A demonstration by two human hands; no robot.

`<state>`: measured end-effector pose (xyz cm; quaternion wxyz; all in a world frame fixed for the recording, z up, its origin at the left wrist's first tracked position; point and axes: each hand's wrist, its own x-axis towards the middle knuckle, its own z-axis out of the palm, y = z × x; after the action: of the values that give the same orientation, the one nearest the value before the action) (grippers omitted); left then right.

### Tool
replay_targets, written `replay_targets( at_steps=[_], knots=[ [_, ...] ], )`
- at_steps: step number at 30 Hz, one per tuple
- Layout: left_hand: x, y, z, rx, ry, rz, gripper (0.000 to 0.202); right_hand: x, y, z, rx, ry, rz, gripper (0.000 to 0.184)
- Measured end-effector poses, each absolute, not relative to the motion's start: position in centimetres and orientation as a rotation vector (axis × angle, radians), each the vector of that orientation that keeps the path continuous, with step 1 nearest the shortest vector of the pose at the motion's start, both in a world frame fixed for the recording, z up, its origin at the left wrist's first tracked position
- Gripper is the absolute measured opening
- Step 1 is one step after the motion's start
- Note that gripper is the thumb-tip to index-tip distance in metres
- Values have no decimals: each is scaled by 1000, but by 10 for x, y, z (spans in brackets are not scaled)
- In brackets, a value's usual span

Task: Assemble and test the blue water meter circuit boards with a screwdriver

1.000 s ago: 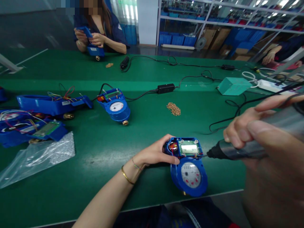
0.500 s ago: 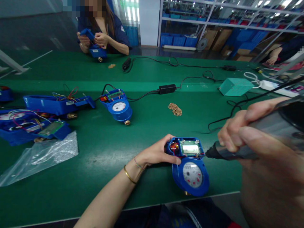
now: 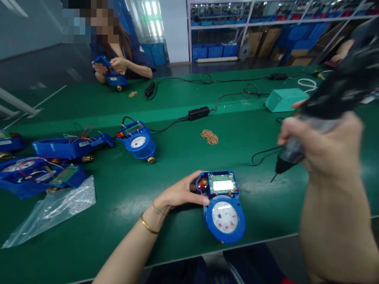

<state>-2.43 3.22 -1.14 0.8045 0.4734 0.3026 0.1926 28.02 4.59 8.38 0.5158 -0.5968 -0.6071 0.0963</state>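
A blue water meter (image 3: 223,209) with an exposed circuit board and a white dial lies near the front edge of the green table (image 3: 183,165). My left hand (image 3: 179,193) grips its left side, thumb along the body. My right hand (image 3: 321,144) is wrapped round a grey electric screwdriver (image 3: 291,152), held up to the right of the meter with the bit tilted down-left and clear of it. Its black cable runs across the table behind.
A pile of small brass screws (image 3: 209,137) lies mid-table. Another blue meter (image 3: 136,141), opened meters with loose wires (image 3: 69,146) and a plastic bag (image 3: 53,205) sit to the left. A power adapter (image 3: 199,113) and teal box (image 3: 284,99) lie behind. A person (image 3: 118,59) across handles a meter.
My right hand has lifted the screwdriver up and away from the meter's right side. The view has shifted, and my left hand stays on the meter.
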Motion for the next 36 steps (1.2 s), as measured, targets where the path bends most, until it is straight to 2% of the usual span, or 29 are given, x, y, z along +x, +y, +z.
replay_targets(
  at_steps=[2, 6, 9, 13, 17, 19, 21, 22, 25, 27, 29, 36],
  knots=[
    [-24, 29, -11, 987, 665, 437, 84, 286, 67, 50, -1712, -1680, 112, 50],
    [-23, 22, -14, 978, 726, 507, 89, 274, 94, -18, -1809, -1918, 86, 52],
    [-24, 17, -17, 996, 790, 559, 92, 265, 101, -49, -1825, -2053, 61, 50],
    [-25, 10, -14, 1039, 864, 590, 91, 266, 98, -56, -1773, -2129, 46, 46],
    [-27, -1, 1, 1098, 999, 627, 92, 267, 75, -41, -1659, -2047, 53, 47],
    [-27, -7, 10, 1154, 1075, 698, 81, 262, 54, -31, -1578, -1964, 86, 46],
    [-25, -13, 18, 1218, 1138, 812, 56, 254, 29, -23, -1436, -1917, 235, 40],
    [-23, -16, 21, 1249, 1167, 865, 43, 250, 18, -20, -1325, -1893, 411, 39],
    [-16, -22, 28, 1362, 1268, 933, 18, 238, -8, -19, -1138, -1906, 808, 59],
    [-10, -24, 30, 1466, 1345, 942, 15, 233, -17, -22, -1136, -1939, 905, 77],
    [-6, -26, 31, 1579, 1407, 968, 12, 232, -20, -26, -1165, -1949, 944, 86],
    [13, -34, 32, 1964, 1524, 1131, 11, 230, -23, -32, -1231, -1876, 1035, 86]
  ],
)
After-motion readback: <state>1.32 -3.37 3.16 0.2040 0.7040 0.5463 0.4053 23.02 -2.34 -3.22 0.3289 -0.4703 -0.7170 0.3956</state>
